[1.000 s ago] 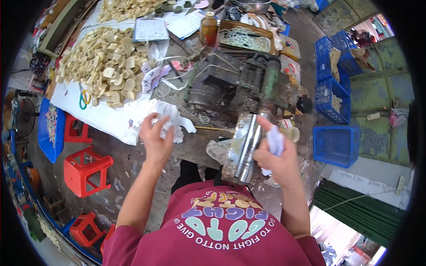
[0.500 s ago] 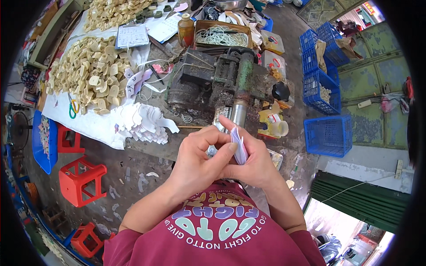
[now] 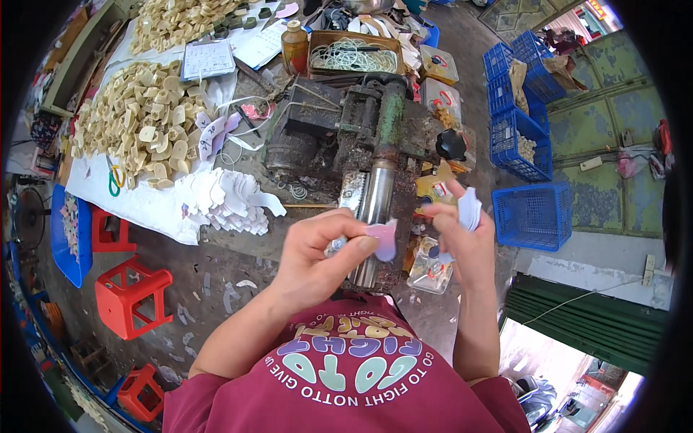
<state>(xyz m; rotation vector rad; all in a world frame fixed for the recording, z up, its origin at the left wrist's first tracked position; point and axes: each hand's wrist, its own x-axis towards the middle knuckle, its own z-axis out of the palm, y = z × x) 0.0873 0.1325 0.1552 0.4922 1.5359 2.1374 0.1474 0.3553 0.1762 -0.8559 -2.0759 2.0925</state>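
My left hand (image 3: 312, 252) pinches a thin pink-lilac cut piece (image 3: 386, 238) between thumb and forefinger, over the steel roller (image 3: 381, 189) of a worn green machine (image 3: 390, 123). Something small and shiny shows by its curled fingers, too little of it to name. To the right, apart from it, my right hand (image 3: 473, 249) grips a small stack of white and lilac cut pieces (image 3: 470, 209). Its forefinger points toward the roller, and its other fingers partly hide the stack. A heap of white cut pieces (image 3: 225, 200) lies on the bench, left of the machine.
Beige moulded pieces (image 3: 137, 119) are heaped at the left. Behind the machine stand a bottle (image 3: 294, 49) and a box of cord (image 3: 355, 58). Clear boxes (image 3: 429, 267) sit right of the roller. Blue crates (image 3: 533, 218) stand at the right, red stools (image 3: 133, 297) at the left.
My hands have come apart. The left now holds one piece over the roller, while the right has moved right with the stack.
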